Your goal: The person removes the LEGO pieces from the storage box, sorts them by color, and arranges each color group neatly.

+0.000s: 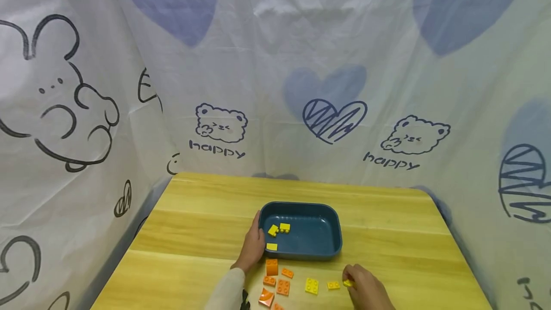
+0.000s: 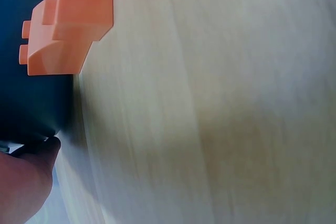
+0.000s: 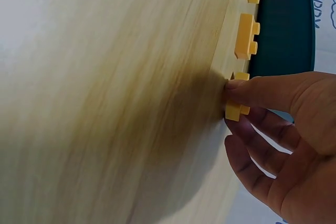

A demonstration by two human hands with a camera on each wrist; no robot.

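Observation:
A dark teal tray (image 1: 301, 254) stands on the table with several yellow bricks (image 1: 284, 227) inside. My left hand (image 1: 253, 243) holds the tray at its left end; in the left wrist view only part of this hand (image 2: 26, 182) shows against the dark wall. My right hand (image 1: 365, 287) pinches a small yellow brick (image 3: 235, 109) between thumb and fingers, close to the tabletop. Just left of it lie a yellow two-stud brick (image 1: 333, 285) and a yellow four-stud brick (image 1: 312, 286).
Several orange bricks (image 1: 282, 287) lie in front of the tray, near my left forearm. The yellow wood-grain table (image 1: 189, 233) meets white printed cloth (image 1: 275, 157) at its back, with more cloth along both sides.

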